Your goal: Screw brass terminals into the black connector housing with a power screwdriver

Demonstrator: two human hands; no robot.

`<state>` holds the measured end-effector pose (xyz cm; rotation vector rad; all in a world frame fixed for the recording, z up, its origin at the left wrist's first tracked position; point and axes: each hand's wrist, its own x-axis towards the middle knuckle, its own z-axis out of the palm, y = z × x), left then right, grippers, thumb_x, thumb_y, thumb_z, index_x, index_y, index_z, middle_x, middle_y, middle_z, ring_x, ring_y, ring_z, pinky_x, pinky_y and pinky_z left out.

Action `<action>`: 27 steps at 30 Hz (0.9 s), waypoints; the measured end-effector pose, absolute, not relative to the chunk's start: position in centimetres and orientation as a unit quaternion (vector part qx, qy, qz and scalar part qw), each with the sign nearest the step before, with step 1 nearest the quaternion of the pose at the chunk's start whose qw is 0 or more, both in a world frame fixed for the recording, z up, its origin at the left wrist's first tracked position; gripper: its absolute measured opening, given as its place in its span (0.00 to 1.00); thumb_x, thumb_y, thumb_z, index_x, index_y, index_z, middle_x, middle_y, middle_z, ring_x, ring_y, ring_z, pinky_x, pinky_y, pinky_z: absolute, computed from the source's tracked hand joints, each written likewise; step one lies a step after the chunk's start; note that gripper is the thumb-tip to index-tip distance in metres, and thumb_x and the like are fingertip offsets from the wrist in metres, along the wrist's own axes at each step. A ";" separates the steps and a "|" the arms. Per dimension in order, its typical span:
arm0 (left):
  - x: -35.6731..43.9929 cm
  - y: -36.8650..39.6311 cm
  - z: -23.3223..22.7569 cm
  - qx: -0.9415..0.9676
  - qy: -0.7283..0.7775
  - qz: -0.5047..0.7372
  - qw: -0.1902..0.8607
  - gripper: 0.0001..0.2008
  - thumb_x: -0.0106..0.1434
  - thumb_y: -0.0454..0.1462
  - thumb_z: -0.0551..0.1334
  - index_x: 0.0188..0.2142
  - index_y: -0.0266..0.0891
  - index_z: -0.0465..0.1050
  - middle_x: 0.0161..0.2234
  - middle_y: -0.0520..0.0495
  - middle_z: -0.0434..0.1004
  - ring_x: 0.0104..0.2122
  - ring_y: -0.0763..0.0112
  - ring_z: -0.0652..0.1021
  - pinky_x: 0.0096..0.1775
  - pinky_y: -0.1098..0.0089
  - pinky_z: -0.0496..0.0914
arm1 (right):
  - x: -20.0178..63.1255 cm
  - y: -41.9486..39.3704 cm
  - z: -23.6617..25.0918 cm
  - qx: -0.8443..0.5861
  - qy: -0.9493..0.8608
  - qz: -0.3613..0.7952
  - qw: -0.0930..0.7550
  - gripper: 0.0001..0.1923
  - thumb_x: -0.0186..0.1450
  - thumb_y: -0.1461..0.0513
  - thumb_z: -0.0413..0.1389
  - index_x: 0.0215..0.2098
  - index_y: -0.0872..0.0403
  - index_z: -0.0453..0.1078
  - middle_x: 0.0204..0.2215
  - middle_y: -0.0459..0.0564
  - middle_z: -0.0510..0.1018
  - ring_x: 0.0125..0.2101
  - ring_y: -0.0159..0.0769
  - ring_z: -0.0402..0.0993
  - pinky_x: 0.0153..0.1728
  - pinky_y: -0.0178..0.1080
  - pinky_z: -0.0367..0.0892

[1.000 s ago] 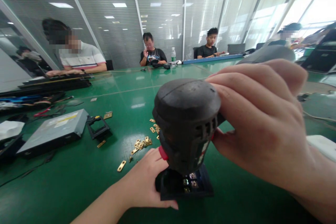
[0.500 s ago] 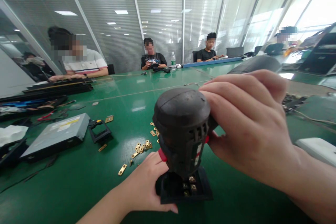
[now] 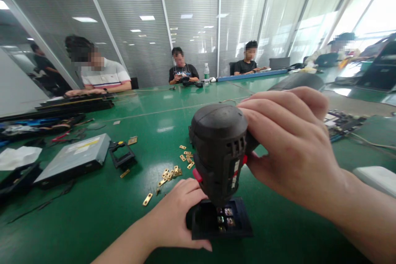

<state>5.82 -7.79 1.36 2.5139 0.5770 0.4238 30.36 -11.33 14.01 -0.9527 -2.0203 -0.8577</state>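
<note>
My right hand (image 3: 287,132) is wrapped round the handle of a black cordless drill (image 3: 219,148) with red accents. The drill points down, its nose over a black plastic housing (image 3: 244,218) on the table; its tip is hidden. Inside the housing, several metal terminals with screws (image 3: 229,216) show on the right half. My left hand (image 3: 177,214) grips the housing's left side, fingers behind and thumb in front. Just beyond that hand lie small brass plates (image 3: 170,173), some in a loose pile and one apart (image 3: 147,199).
Left of the hands are a black plastic frame (image 3: 122,154) and a silver disc drive (image 3: 76,159). A white object (image 3: 375,177) lies at the right, with circuit boards (image 3: 346,123) behind it. Several people sit along the far side of the green table (image 3: 145,126), near a bottle (image 3: 206,72).
The drill has shifted slightly right relative to the housing, and more of the terminals show. Both hands keep their holds. The view has tilted and turned a little.
</note>
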 end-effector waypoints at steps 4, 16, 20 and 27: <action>5.7 -7.7 1.3 0.928 0.214 0.164 0.256 0.37 0.47 0.59 0.71 0.52 0.44 0.73 0.48 0.40 0.76 0.46 0.51 0.75 0.50 0.56 0.69 | 30.5 -11.3 14.0 -0.370 -0.788 -0.335 0.361 0.13 0.67 0.71 0.48 0.46 0.58 0.70 0.47 0.52 0.76 0.50 0.49 0.72 0.49 0.55 0.64; 6.9 -10.6 2.0 0.890 0.312 0.172 0.284 0.29 0.45 0.32 0.69 0.49 0.42 0.72 0.47 0.43 0.76 0.47 0.51 0.75 0.50 0.53 0.69 | 30.5 -11.3 14.1 -0.372 -0.778 -0.365 0.352 0.10 0.69 0.71 0.46 0.42 0.57 0.68 0.46 0.50 0.77 0.48 0.45 0.73 0.47 0.51 0.60; 7.1 -11.1 2.3 0.879 0.317 0.182 0.306 0.33 0.48 0.35 0.73 0.55 0.43 0.71 0.55 0.41 0.73 0.53 0.48 0.73 0.55 0.51 0.66 | 30.3 -12.0 14.3 -0.359 -0.787 -0.352 0.358 0.11 0.74 0.69 0.44 0.44 0.58 0.68 0.46 0.50 0.76 0.50 0.43 0.73 0.49 0.51 0.61; 7.0 -10.7 2.3 0.873 0.292 0.197 0.339 0.33 0.51 0.43 0.74 0.56 0.42 0.71 0.55 0.40 0.74 0.53 0.50 0.74 0.55 0.53 0.67 | 30.3 -12.4 14.2 -0.357 -0.783 -0.355 0.366 0.08 0.74 0.68 0.48 0.44 0.57 0.68 0.46 0.49 0.77 0.48 0.44 0.74 0.48 0.51 0.60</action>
